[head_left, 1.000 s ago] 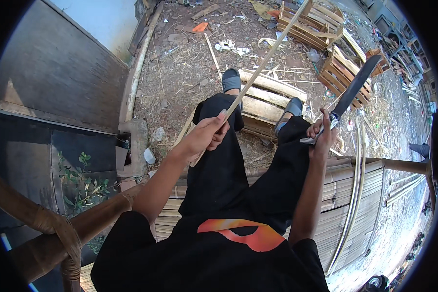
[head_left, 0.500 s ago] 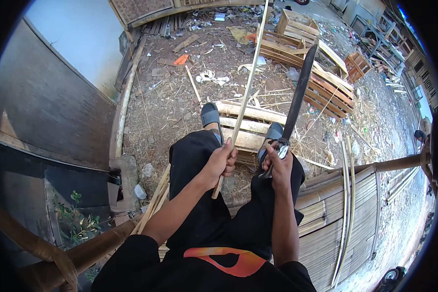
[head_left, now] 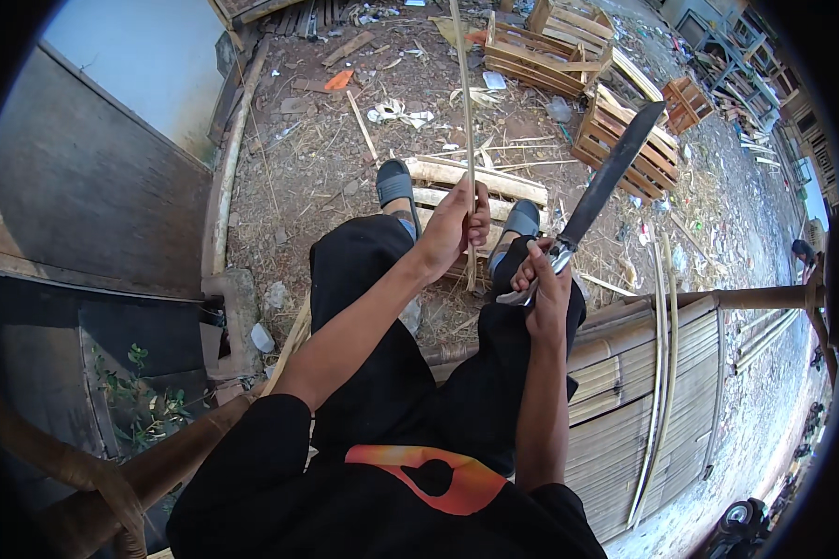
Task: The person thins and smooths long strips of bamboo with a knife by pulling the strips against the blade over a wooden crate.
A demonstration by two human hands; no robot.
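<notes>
My left hand (head_left: 457, 226) is closed round the lower part of a long thin bamboo strip (head_left: 467, 102), which stands nearly upright and runs out past the top edge of the view. In my right hand (head_left: 544, 287) is the handle of a machete (head_left: 613, 174). Its broad dark blade points up and to the right, apart from the strip. Both hands are above my knees. Beyond them my sandalled feet rest by a slatted wooden crate (head_left: 480, 184) on the ground.
Several wooden crates (head_left: 625, 154) stand at the far right. Long pale strips (head_left: 661, 373) lean across the bamboo slat bench (head_left: 615, 419) on my right. Litter and wood scraps cover the dirt ground (head_left: 298, 200). A dark panel wall (head_left: 93, 177) rises on the left.
My left hand has moved up and to the right with the bamboo strip, which now stands straighter. The machete blade has tilted further to the right in my right hand.
</notes>
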